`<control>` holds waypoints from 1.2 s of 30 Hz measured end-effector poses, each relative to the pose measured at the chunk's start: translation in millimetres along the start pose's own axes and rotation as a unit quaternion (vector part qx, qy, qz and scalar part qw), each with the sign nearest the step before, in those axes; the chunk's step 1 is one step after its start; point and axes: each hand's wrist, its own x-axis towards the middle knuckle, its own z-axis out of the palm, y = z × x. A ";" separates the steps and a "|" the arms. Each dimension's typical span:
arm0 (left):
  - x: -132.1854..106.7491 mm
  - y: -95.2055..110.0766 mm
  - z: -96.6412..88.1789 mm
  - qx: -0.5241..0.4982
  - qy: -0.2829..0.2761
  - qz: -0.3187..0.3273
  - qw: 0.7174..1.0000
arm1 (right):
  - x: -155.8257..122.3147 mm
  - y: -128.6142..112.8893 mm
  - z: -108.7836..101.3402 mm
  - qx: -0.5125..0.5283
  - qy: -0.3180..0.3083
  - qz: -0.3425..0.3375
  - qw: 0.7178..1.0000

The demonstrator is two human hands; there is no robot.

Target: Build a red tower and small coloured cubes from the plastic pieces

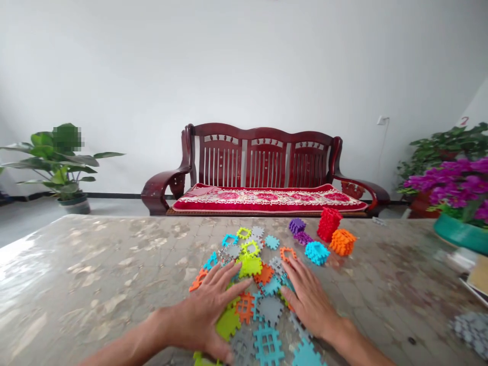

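Note:
Loose flat interlocking plastic tiles with notched edges lie in a spread pile on the table, in lime, orange, blue and grey. My left hand [215, 300] rests over the left side of the pile, fingers spread, beside a lime tile [250, 265]. On the right side, my right hand [307, 292] lies with its fingers stretched out, its fingertips at an orange frame tile [287, 253]. Between the hands are a grey tile [270, 310] and an orange window tile [245, 307]. A blue window tile [268, 344] is nearest me. Some tiles are hidden under my hands.
Stacked tiles stand beyond my right hand: red [329, 224], orange [343, 242], blue [316, 252] and purple [297, 225]. Grey tiles [470, 330] sit at the right edge. Purple flowers in a teal pot [459, 234] stand on the right. A wooden bench [263, 157] is behind the patterned table [125, 264].

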 end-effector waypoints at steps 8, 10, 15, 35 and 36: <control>21.0 12.7 46.1 0.066 0.059 -0.071 0.994 | 40.3 -22.1 3.1 0.043 0.006 0.005 0.999; 27.2 11.1 45.7 0.082 0.091 -0.097 0.988 | 30.1 -22.2 -10.8 0.075 -0.004 -0.001 0.997; 23.1 -15.2 18.4 0.130 0.163 -0.188 0.960 | -33.2 -27.2 -45.7 0.070 -0.059 -0.082 0.992; 37.6 -70.1 19.3 0.036 0.217 -0.347 0.912 | 46.8 -42.9 -13.4 0.001 0.031 -0.001 1.000; 39.2 -74.2 17.5 0.035 0.218 -0.357 0.908 | 57.8 -34.9 -12.2 -0.022 0.032 0.022 0.999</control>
